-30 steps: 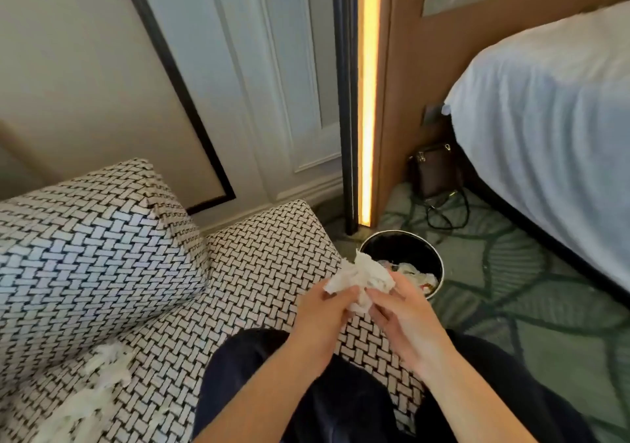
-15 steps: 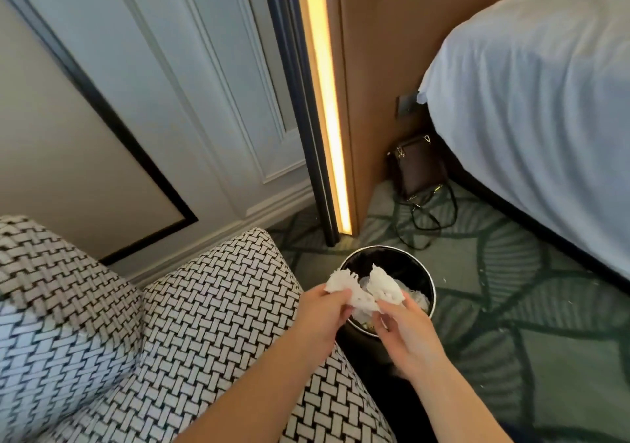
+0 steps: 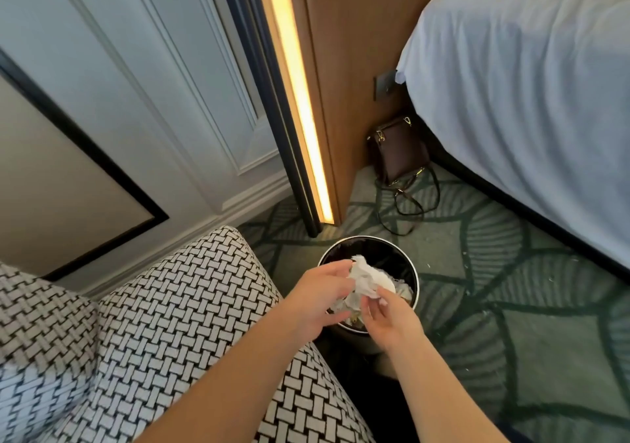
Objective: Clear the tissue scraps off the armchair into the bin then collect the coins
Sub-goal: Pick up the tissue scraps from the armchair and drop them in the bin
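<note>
A crumpled wad of white tissue scraps (image 3: 368, 280) hangs right over the mouth of the round black bin (image 3: 407, 265), which stands on the carpet beside the armchair (image 3: 191, 306). My left hand (image 3: 320, 297) pinches the wad from the left, and my right hand (image 3: 392, 316) grips its lower right edge with the fingertips. More tissue and rubbish lie inside the bin under the wad. The armchair has a black-and-white woven pattern; the part of it in view carries no scraps. No coins are in view.
A brown handbag (image 3: 399, 149) with a loose strap leans on the wooden wall panel behind the bin. A bed with white sheets (image 3: 528, 95) fills the right side. A lit vertical light strip (image 3: 296, 102) and a panelled door stand at the back. Small white crumbs dot the green carpet (image 3: 511, 306).
Both hands have carried the tissue wad from above the armchair's seat edge to right over the bin. My view has swung right and down, so the scraps on the seat have left the frame.
</note>
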Demonstrator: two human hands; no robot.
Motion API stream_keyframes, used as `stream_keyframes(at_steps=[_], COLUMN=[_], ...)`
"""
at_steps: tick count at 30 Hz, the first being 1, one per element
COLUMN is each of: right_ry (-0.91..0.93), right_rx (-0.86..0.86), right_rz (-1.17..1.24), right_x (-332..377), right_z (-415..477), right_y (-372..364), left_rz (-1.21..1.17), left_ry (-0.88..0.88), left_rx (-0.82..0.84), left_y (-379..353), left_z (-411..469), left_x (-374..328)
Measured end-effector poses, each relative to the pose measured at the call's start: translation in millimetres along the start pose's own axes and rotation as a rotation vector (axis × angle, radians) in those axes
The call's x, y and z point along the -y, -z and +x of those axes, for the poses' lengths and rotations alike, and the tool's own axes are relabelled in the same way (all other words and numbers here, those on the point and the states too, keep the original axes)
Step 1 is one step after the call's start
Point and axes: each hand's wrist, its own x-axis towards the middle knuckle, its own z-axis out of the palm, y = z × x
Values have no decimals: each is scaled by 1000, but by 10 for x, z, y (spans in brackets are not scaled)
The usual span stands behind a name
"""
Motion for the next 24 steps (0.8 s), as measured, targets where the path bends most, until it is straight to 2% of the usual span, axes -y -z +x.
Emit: stream_keyframes(at_steps=[6, 13, 19, 24], right_ry=[-114, -91, -18, 152], right_rx=[221, 248, 299, 350], right_rz=[-21, -18, -167, -422], right_x=[117, 71, -94, -278], right_z=[-229, -339, -655, -1026], right_y=[-23, 5, 85, 215], left_rz=[-48, 3, 20, 19], left_ry=[16, -2, -11, -45], left_rx=[-28, -48, -73, -107], left_y=[125, 280, 336, 389], left_z=[-64, -245, -543, -998], left_x=[88, 219, 283, 310])
